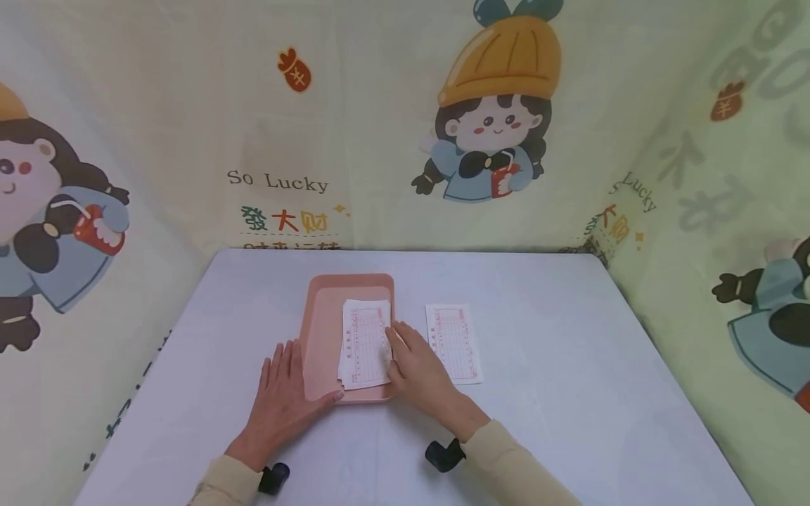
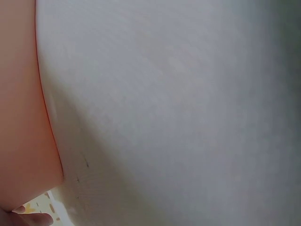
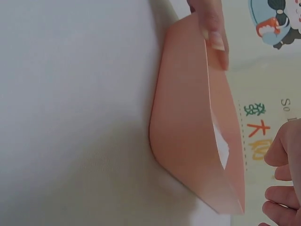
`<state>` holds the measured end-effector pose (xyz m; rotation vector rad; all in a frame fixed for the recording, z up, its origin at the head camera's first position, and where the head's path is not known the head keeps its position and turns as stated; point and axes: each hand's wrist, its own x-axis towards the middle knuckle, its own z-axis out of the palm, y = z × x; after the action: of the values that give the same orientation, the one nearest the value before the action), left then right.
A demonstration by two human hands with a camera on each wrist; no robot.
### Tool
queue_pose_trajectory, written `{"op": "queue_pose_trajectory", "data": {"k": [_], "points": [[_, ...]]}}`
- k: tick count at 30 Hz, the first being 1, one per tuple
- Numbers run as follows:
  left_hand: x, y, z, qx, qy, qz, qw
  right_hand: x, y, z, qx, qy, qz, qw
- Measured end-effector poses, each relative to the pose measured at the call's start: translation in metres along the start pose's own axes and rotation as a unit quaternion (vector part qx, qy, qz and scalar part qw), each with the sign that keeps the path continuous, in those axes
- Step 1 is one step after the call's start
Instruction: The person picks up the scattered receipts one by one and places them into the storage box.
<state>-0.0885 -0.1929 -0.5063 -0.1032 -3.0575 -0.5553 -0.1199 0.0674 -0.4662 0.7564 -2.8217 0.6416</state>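
Note:
A shallow pink tray lies on the white table. Inside it, toward its right side, is a stack of white paper slips printed with pink forms, its edges slightly uneven. My left hand rests at the tray's left side with fingers straight and thumb across the near rim. At the tray's right rim, my right hand is beside the stack, its fingertips overlapping the stack's right edge in the head view. In the right wrist view, the right hand's fingers are loosely bent above the tray, with nothing visible in them.
A second printed paper slip or thin pile lies on the table, right of the tray and partly behind my right hand. A cartoon-printed cloth hangs behind and along both sides. Small black devices sit at both wrists.

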Motion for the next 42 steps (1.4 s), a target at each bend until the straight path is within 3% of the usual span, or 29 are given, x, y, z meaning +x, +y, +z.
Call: {"op": "queue_pose_trajectory", "data": {"k": [18,23,29,42], "points": [[-0.002,-0.001,0.003,-0.007,0.021,0.008,0.9997,-0.027,0.039,-0.002,-0.026,0.089,-0.018,0.996],[-0.001,-0.002,0.003,-0.003,0.006,0.001,1.0000,-0.033,0.046,-0.002,-0.021,0.092,-0.011,0.995],[-0.002,-0.001,0.003,-0.005,0.012,0.004,0.9999,-0.041,0.057,-0.002,-0.030,0.079,0.001,0.996],[-0.001,-0.001,0.003,-0.004,0.005,-0.002,1.0000,-0.055,0.071,-0.002,-0.039,0.093,0.001,0.995]]}}
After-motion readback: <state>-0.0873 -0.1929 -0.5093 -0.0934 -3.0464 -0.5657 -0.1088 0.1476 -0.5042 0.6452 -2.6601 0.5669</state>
